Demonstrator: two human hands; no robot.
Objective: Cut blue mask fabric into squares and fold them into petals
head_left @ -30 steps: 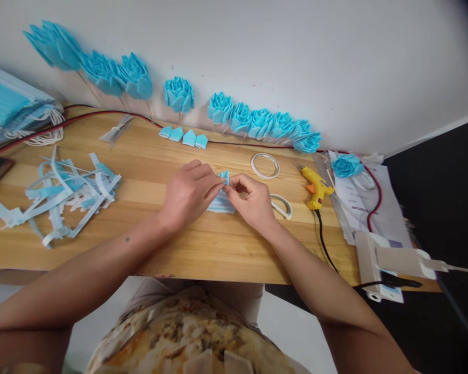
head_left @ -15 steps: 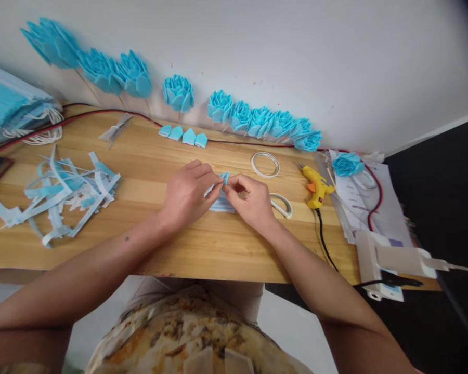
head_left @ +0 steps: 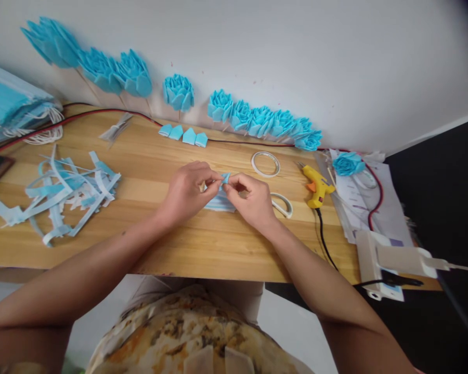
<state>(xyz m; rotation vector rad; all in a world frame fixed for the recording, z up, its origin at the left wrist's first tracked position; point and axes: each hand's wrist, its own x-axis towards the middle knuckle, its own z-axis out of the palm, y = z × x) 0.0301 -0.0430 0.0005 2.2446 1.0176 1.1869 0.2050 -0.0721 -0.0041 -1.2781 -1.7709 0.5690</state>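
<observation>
My left hand (head_left: 187,191) and my right hand (head_left: 251,200) meet over the middle of the wooden table (head_left: 171,244). Both pinch a small folded blue piece (head_left: 225,178) between thumbs and fingertips. Beneath them lies a flat stack of blue pieces (head_left: 218,203), partly hidden by my fingers. Several folded blue petals (head_left: 184,135) lie in a row further back. A tape ring (head_left: 265,164) and a second tape ring (head_left: 283,204) lie just right of my right hand.
Blue paper flowers (head_left: 263,123) lean along the wall. Cut blue and white strips (head_left: 62,187) pile at the left, with stacked face masks (head_left: 11,106) behind. A yellow glue gun (head_left: 315,188), papers (head_left: 354,197) and a white power strip (head_left: 378,265) sit at the right.
My left hand's fingers have curled in tighter on the small blue piece. Both hands stay in the same spot.
</observation>
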